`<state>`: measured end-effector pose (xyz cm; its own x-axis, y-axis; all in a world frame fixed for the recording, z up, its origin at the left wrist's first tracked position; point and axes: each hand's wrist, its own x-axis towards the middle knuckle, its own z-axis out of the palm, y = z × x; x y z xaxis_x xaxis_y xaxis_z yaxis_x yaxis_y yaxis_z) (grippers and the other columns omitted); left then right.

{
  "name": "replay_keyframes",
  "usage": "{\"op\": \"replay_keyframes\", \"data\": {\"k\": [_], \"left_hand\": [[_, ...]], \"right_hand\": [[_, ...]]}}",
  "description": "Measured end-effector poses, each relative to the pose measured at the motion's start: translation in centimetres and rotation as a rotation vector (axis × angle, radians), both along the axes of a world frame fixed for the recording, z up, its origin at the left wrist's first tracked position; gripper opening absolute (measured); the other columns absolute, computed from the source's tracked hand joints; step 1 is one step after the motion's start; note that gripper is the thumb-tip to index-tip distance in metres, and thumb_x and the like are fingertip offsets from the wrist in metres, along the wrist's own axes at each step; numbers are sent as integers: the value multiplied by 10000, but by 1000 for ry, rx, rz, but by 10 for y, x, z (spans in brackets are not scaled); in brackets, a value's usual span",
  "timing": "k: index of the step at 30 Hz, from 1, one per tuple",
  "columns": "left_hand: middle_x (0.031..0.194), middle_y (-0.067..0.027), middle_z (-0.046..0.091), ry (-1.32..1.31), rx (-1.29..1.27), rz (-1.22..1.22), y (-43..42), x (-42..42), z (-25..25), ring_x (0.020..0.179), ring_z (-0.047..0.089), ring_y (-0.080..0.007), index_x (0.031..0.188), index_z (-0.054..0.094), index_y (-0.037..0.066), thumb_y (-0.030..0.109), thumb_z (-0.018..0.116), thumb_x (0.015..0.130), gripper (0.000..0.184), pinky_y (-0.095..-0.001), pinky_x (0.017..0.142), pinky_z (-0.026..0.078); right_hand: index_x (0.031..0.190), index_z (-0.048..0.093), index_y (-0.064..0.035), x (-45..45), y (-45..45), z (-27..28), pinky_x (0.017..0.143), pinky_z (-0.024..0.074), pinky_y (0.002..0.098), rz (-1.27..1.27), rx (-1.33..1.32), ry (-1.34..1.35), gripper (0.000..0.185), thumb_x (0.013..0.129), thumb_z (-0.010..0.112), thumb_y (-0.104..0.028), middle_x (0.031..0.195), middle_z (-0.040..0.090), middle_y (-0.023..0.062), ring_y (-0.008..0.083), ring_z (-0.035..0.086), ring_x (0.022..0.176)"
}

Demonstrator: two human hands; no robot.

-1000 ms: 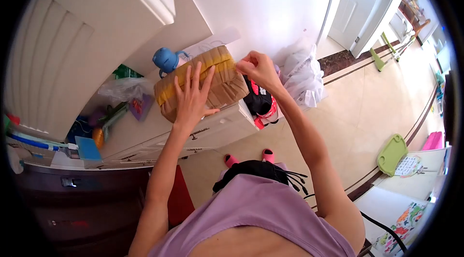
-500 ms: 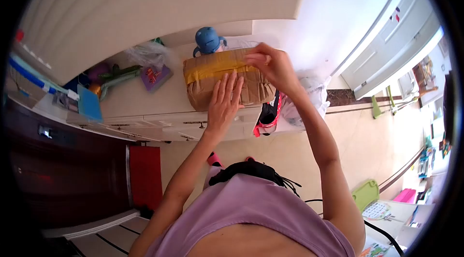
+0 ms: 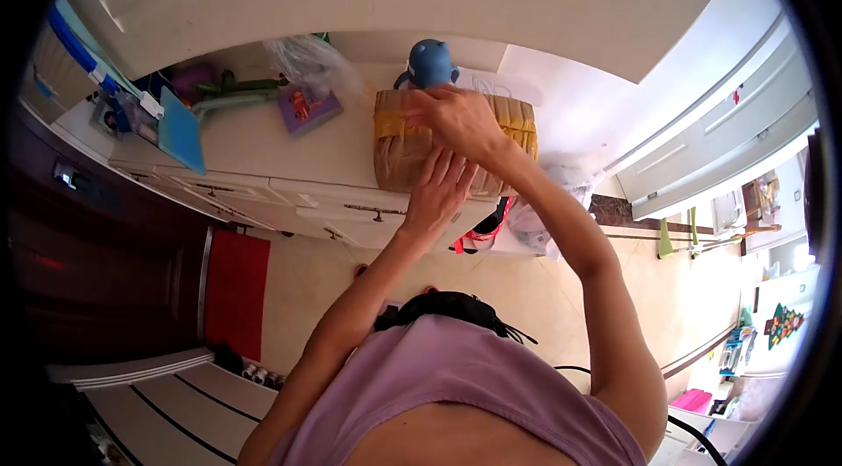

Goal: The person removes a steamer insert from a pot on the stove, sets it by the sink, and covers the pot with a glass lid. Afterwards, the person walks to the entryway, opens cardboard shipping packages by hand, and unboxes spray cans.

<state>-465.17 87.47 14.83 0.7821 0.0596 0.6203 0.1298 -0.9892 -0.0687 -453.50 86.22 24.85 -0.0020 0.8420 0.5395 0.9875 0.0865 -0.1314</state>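
A brown box (image 3: 393, 155) wrapped in wrinkled paper, with a yellow tape band, lies on the white cabinet top (image 3: 333, 146). My left hand (image 3: 440, 190) rests on its near side, fingers stretched out and flat against it. Over the upper part of the box is my right hand (image 3: 460, 121), bent over with its fingertips near the tape; whatever it pinches, if anything, is too small to tell. The right hand partly covers the box and the left fingertips. Just behind the box stands a blue cup with handles (image 3: 431, 63).
Left of the box lie a purple box (image 3: 309, 111), a clear plastic bag (image 3: 307, 63) and a blue panel (image 3: 181, 131). Red and black bags (image 3: 491, 225) and a white bag (image 3: 561, 190) are at the cabinet's right end. A red mat (image 3: 237, 291) lies on the floor.
The view has swung to the right along the cabinet. My right hand has moved leftward across the box top, toward its left end. My left hand still rests on the box.
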Motion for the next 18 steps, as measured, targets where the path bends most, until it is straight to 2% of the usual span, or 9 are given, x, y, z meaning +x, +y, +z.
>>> {"op": "replay_keyframes", "data": {"k": [7,10,12,13,16,18], "left_hand": [[1256,-107,452,-23,-40,4,-2,-2,5,1171,424,-268,1274,426,78,325,713,627,749,-403,1013,317],[1303,-90,417,-44,-31,9,-1,1,6,1196,405,-248,1291,407,95,322,721,621,774,-394,1008,319],[1363,-86,369,50,-40,19,0,1,3,1236,375,-224,1342,344,107,335,645,707,739,-370,1055,249],[1363,-86,369,50,-42,7,0,1,3,1236,375,-224,1342,344,107,335,645,707,739,-370,1055,249],[1373,-90,356,30,-58,-2,1,2,2,1235,373,-226,1343,340,128,334,691,666,791,-377,1050,260],[1348,-81,378,-13,-127,-16,1,5,2,1222,384,-243,1310,381,173,320,779,554,867,-393,982,328]], "right_hand": [[808,560,-110,23,-30,-6,561,479,345,11,-1,-57,136,769,619,-227,763,583,29,220,579,744],[777,562,-105,43,-55,-10,566,479,333,-129,-61,-161,111,755,621,-196,744,570,16,208,574,727],[782,564,-105,55,-77,-9,572,479,328,-202,-78,-173,97,749,626,-172,717,554,15,197,575,726],[783,564,-106,59,-89,-6,573,481,323,-234,-71,-184,79,762,622,-155,707,554,15,193,576,728],[799,569,-109,69,-121,-3,572,484,322,-331,-131,-155,60,782,608,-152,716,565,20,196,574,726],[862,555,-102,83,-141,-6,591,480,333,-361,-201,-159,91,781,576,-139,742,560,35,207,577,764]]}}
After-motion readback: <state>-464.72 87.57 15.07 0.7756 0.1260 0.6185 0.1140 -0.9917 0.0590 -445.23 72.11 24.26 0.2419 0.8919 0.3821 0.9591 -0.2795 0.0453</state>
